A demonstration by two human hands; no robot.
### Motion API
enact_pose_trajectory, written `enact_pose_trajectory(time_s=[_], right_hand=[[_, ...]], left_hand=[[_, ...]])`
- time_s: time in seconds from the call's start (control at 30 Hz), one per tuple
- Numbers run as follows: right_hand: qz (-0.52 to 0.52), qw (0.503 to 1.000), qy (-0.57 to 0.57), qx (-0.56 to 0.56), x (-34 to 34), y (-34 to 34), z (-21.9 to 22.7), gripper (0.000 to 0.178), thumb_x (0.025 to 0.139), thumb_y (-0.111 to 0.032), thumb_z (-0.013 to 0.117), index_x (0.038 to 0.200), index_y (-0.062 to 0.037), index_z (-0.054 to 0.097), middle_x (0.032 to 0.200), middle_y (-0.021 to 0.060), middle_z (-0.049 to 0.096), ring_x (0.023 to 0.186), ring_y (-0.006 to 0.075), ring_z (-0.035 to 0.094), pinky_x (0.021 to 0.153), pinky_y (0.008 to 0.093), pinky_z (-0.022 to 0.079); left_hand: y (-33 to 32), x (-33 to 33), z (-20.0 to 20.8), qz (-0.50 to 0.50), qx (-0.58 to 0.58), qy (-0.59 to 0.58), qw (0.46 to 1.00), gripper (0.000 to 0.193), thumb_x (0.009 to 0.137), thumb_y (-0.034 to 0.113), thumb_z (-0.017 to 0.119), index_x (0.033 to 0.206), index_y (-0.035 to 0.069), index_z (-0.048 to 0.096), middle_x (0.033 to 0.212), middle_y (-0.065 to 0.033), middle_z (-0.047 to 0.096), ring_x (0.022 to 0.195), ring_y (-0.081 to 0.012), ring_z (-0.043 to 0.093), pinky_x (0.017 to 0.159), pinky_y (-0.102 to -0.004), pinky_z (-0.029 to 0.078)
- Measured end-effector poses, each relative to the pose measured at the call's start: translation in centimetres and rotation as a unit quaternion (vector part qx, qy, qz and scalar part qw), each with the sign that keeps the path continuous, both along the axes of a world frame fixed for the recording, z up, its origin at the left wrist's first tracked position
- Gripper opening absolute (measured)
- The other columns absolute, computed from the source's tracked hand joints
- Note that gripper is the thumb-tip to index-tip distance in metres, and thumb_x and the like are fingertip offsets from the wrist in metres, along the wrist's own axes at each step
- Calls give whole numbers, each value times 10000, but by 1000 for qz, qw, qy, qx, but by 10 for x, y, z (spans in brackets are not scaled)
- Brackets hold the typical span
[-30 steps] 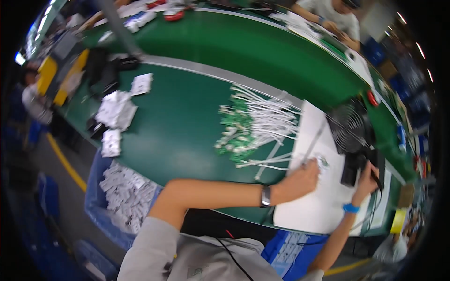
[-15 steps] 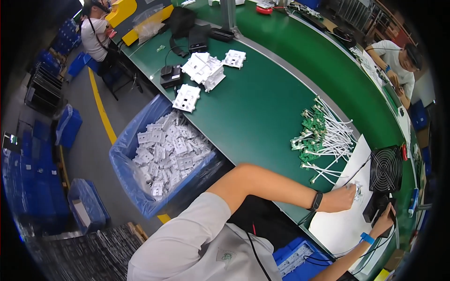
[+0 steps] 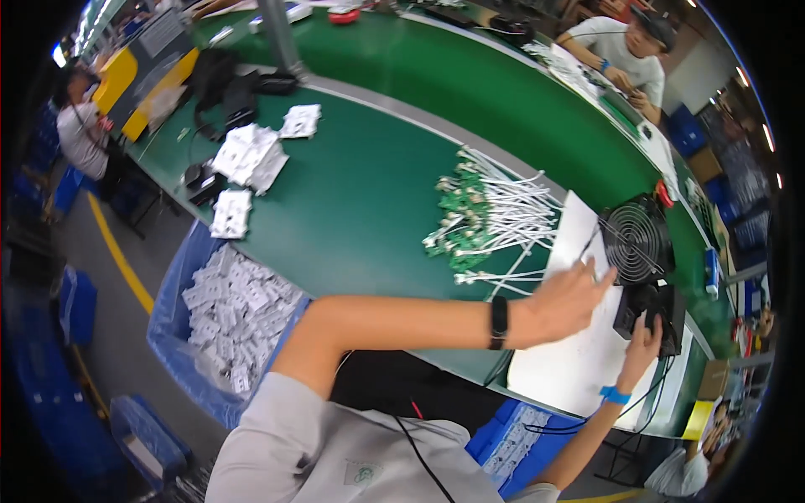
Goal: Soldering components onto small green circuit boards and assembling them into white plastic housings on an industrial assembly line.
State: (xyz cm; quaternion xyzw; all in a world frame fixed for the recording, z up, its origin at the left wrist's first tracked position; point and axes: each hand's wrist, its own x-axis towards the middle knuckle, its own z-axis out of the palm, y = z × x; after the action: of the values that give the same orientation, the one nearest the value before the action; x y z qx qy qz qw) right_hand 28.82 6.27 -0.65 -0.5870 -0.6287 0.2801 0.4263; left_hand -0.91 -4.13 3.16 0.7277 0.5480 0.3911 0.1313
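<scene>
My left hand [image 3: 562, 308], with a black band on the wrist, reaches over a white sheet [image 3: 537, 365] beside a round-grilled black fan [image 3: 634, 241]. Slightly blurred, its fingers are stretched out and apart; a small shiny spot shows near the fingertips. Bent fingers of my right hand [image 3: 641, 345], under a blue wristband, are at a black box-shaped device [image 3: 668, 312] below the fan. Something dark is at those fingertips, too dark to make out. Left of the sheet lies a pile of green circuit boards [image 3: 461, 218] with white cables [image 3: 516, 210].
White plastic housings [image 3: 249, 158] are stacked at the far left of the green table [image 3: 360, 210]. A blue lined bin [image 3: 172, 331] full of white parts stands beside the table. Another blue bin [image 3: 490, 440] sits below its near edge. Co-workers sit across and at far left.
My left hand, a fist with something shiny at its fingertips, has stretched its fingers and moved up toward the fan. My right hand stays by the black device. The whole view has shifted.
</scene>
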Motion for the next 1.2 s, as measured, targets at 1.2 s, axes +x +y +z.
enact_pose_trajectory(time_s=[1.2], right_hand=[[518,814,-220,141,-237,-112,60,236,765,16,761,923,-23,589,955,139,499,912,342,517,808,431,441]], left_hand=[[-312,-366,38,539,-85,202,813,657,817,435,838,1282,21,629,1131,-161,649,1070,-335,601,930,-439,486]])
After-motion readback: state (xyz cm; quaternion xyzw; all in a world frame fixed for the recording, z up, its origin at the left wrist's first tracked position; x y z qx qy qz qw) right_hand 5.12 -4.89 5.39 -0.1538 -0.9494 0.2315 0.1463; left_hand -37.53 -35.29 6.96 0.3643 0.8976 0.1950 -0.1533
